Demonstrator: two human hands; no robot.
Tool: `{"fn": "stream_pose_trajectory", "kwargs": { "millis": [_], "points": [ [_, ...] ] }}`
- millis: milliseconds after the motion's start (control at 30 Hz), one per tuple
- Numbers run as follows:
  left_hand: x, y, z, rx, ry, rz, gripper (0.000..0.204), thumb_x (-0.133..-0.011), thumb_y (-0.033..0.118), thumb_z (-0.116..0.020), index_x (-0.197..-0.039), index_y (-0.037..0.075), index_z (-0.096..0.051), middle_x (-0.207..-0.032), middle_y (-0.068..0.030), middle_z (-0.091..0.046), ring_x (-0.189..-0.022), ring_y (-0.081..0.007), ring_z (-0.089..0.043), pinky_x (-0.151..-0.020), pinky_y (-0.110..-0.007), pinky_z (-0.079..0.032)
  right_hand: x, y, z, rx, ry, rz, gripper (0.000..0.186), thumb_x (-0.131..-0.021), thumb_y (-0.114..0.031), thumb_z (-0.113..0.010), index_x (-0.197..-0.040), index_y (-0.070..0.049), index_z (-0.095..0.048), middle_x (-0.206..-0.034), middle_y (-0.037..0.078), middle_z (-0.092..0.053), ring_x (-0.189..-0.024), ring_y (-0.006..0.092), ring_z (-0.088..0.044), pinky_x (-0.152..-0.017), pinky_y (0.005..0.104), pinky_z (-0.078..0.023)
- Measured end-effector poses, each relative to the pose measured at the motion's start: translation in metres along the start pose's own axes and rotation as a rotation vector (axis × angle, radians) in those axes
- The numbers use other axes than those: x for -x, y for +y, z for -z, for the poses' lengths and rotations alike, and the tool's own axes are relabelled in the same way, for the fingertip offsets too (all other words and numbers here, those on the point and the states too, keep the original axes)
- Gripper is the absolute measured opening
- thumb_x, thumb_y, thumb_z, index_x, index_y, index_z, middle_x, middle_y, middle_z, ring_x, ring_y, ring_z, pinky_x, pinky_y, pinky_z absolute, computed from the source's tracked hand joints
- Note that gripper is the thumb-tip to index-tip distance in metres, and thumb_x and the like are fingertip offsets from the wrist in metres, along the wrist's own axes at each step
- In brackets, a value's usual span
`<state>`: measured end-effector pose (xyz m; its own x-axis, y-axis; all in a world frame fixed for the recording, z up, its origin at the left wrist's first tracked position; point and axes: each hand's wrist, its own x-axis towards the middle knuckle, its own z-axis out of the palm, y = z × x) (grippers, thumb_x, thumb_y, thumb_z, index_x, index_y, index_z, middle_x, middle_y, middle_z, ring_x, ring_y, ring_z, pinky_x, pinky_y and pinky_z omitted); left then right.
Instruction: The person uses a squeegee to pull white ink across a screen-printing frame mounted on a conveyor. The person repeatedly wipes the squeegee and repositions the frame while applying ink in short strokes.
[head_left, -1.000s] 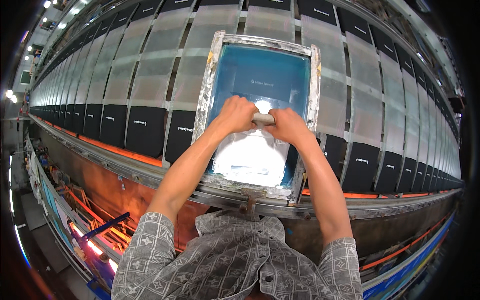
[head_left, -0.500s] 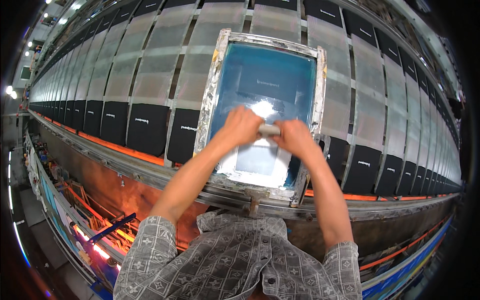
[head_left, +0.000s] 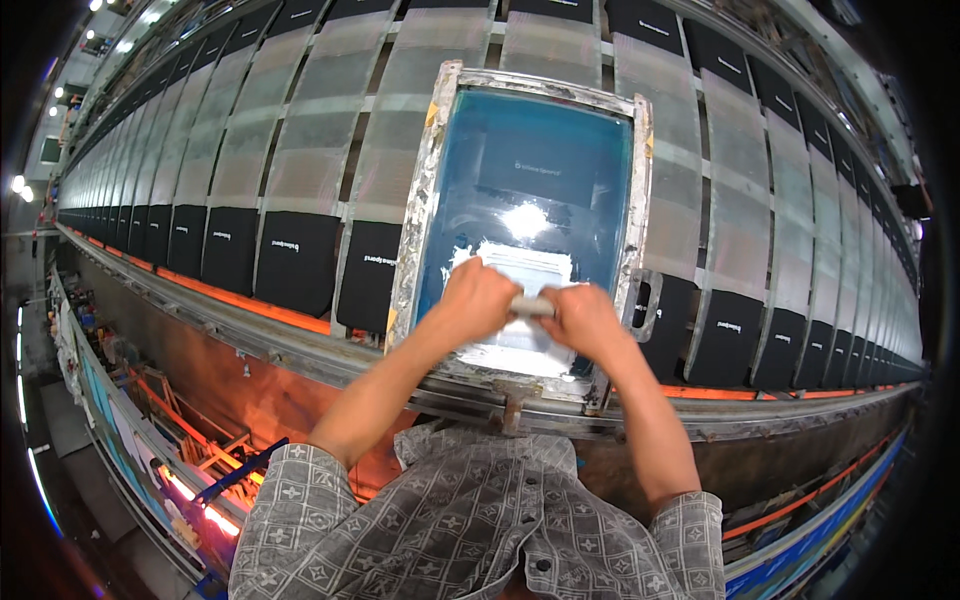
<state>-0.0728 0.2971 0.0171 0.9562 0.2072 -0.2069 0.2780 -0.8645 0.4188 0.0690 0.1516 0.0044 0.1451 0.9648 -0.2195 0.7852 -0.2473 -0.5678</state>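
Observation:
A printing screen [head_left: 422, 195] with an ink-stained frame and blue mesh [head_left: 540, 125] lies in front of me, over one of the pallets. Both hands are closed on a squeegee [head_left: 533, 306] near the screen's near end. My left hand [head_left: 480, 299] wraps its left part, and my right hand [head_left: 580, 318] grips the right part. Between them a short stretch of pale handle shows; the blade is hidden. White ink [head_left: 500, 358] covers the near mesh around and below the squeegee. Farther up, a small pale print shows through the mesh.
Long pallets [head_left: 282, 140] run in a row to both sides, with black fabric pieces [head_left: 297, 258] at their near and far ends. A metal rail [head_left: 270, 338] runs along the near edge. A metal handle [head_left: 648, 305] stands at the screen's right side. Orange-glowing heating elements [head_left: 205, 505] show at lower left.
Both hands have pulled the squeegee toward me, down the screen. White ink now shows on the mesh beyond the hands, and the small print farther up is more visible.

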Motion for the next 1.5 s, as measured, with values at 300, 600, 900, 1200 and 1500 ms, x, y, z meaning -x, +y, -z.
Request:
{"fn": "stream_pose_trajectory", "kwargs": {
  "millis": [300,600,900,1200,1500],
  "points": [
    [-0.055,-0.027,0.005,-0.044,0.069,0.022,0.019,-0.062,0.025,-0.081,-0.077,0.014,-0.074,-0.069,-0.0110,-0.067,-0.069,-0.0307,-0.066,-0.068,-0.044,-0.051,-0.047,0.022,0.027,-0.044,0.041,-0.089,0.022,-0.072,-0.020,-0.076,-0.086,-0.005,-0.068,-0.070,0.018,-0.065,-0.069,0.0381,-0.063,-0.064,0.0447,-0.049],
    [0.015,-0.001,-0.004,-0.014,-0.047,-0.019,0.019,-0.062,0.023,-0.080,-0.077,0.014,-0.074,-0.067,-0.0099,-0.067,-0.069,-0.0285,-0.066,-0.072,-0.041,-0.050,0.042,0.022,-0.007,-0.306,0.398,-0.253,0.038,-0.083,-0.037,-0.071,-0.105,-0.007,-0.069,-0.097,0.018,-0.068,-0.098,0.0336,-0.063,-0.085,0.0421,-0.048],
    [-0.027,-0.022,-0.005,-0.089,0.255,-0.060,0.019,-0.068,0.015,-0.075,-0.087,0.013,-0.072,-0.079,-0.0082,-0.070,-0.070,-0.0263,-0.063,-0.069,-0.039,-0.045,0.033,0.109,-0.014,-0.474,0.851,-0.793,0.029,-0.089,-0.032,-0.064,-0.097,-0.004,-0.066,-0.088,0.018,-0.069,-0.084,0.0326,-0.066,-0.077,0.0392,-0.048],
    [0.125,-0.016,-0.032,-0.115,0.432,-0.065,0.045,-0.055,0.002,-0.069,-0.099,0.010,-0.067,-0.101,-0.0017,-0.068,-0.078,-0.0198,-0.057,-0.074,-0.037,-0.042,0.000,0.042,0.001,-0.480,0.942,-0.671,0.026,-0.089,-0.027,-0.065,-0.090,-0.001,-0.064,-0.081,0.017,-0.067,-0.073,0.0281,-0.062,-0.072,0.0386,-0.047],
    [0.157,-0.135,0.025,-0.061,0.256,0.040,0.027,-0.059,0.006,-0.076,-0.084,0.011,-0.071,-0.083,0.0004,-0.068,-0.082,-0.0205,-0.061,-0.078,-0.036,-0.042,-0.075,-0.023,-0.084,-0.682,0.901,-0.631,0.023,-0.091,-0.024,-0.063,-0.089,-0.001,-0.063,-0.074,0.007,-0.060,-0.068,0.0145,-0.050,-0.066,0.0306,-0.043]
  ]
}}
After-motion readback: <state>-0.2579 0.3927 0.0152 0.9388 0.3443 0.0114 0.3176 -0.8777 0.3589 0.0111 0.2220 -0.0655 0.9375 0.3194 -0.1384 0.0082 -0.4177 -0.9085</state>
